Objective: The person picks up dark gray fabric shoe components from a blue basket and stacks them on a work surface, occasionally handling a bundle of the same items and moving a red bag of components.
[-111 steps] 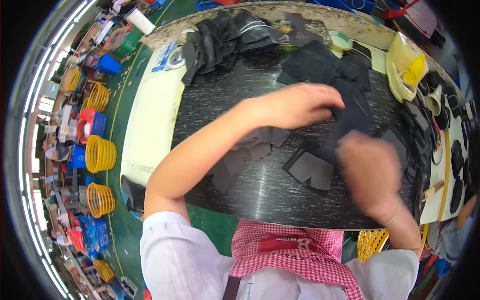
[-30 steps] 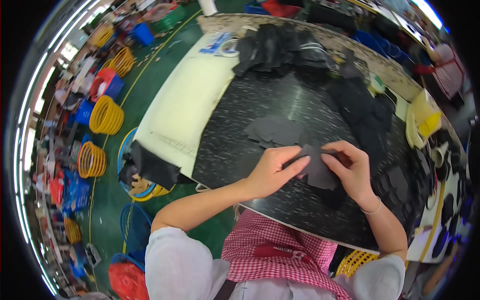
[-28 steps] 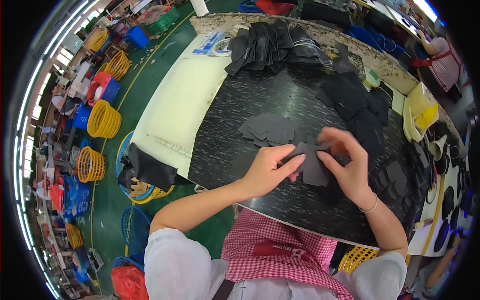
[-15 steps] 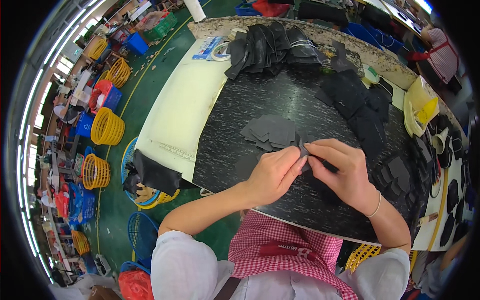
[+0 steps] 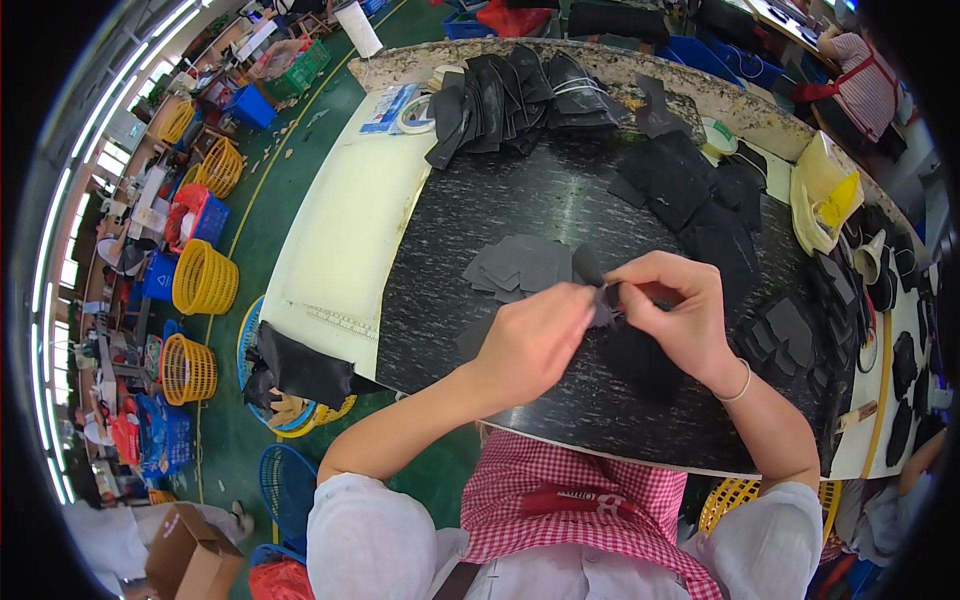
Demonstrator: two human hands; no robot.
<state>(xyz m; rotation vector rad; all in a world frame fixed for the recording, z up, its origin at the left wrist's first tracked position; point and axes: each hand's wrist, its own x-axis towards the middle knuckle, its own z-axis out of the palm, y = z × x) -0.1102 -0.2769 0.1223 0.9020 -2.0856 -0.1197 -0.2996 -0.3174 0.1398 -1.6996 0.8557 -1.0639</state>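
Note:
My left hand [image 5: 532,340] and my right hand [image 5: 678,310] meet above the black speckled tabletop. Their fingertips pinch a small dark grey cut piece [image 5: 601,310] between them, mostly covered by the fingers. A blackish flap [image 5: 587,264] shows just above the fingertips; whether it belongs to the same piece I cannot tell. Left of it, flat grey cut pieces [image 5: 520,264] lie in an overlapping pile. Under my right hand lies a black piece [image 5: 640,365], partly hidden. Farther right is a loose group of grey pieces [image 5: 785,335].
Black pieces are heaped at the far edge [image 5: 500,100] and far right [image 5: 690,190]. A white roll of tape [image 5: 415,115] lies on the pale board [image 5: 350,215] at left. A yellow-lined bin [image 5: 825,195] stands at right. Yellow baskets [image 5: 205,278] line the green floor.
My fingertips have shifted slightly on the grey piece, and the left hand has turned more back-up. A dark flap now shows above them. The whole view has shifted a little.

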